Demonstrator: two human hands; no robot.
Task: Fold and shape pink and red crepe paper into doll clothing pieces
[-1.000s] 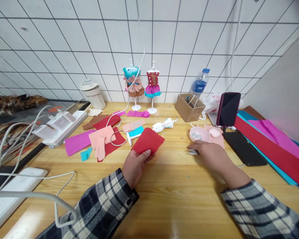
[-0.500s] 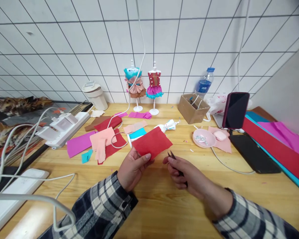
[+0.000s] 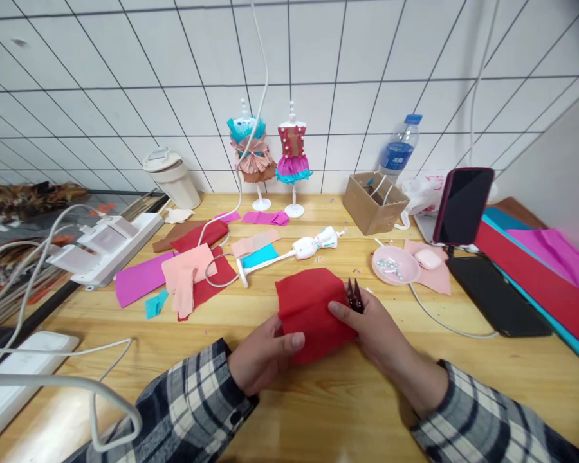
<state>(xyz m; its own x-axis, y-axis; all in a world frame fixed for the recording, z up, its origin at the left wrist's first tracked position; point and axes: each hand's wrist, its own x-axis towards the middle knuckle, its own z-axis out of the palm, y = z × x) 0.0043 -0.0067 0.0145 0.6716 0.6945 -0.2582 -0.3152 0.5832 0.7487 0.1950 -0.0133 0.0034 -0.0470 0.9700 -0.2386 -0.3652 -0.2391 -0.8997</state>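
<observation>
- Red sheet [image 3: 316,302]: raised over the near part of the wooden table [image 3: 328,421], spanning both hands.
- Left hand [image 3: 267,354]: partly closed; thumb flat on the sheet's lower left, fingers beneath it.
- Right hand [image 3: 379,325]: closed; thumb clamps the sheet's right edge. The same hand retains dark snips [image 3: 354,297], tips slightly parted and pointing away from the person.
- Miniature white dress form [image 3: 313,247]: lying just beyond the sheet, base to the left, blue strip [image 3: 261,254] beside its rod.
- Pink bowl [image 3: 379,279]: right of the form, containing small shiny pieces.
- Peach and magenta pieces: [image 3: 145,278] the magenta one lies leftmost.
- Two dressed forms: upright near the tiled wall, as I see them.
- Cardboard box [image 3: 385,217]: right of these, below a blue-capped bottle [image 3: 398,156].
</observation>
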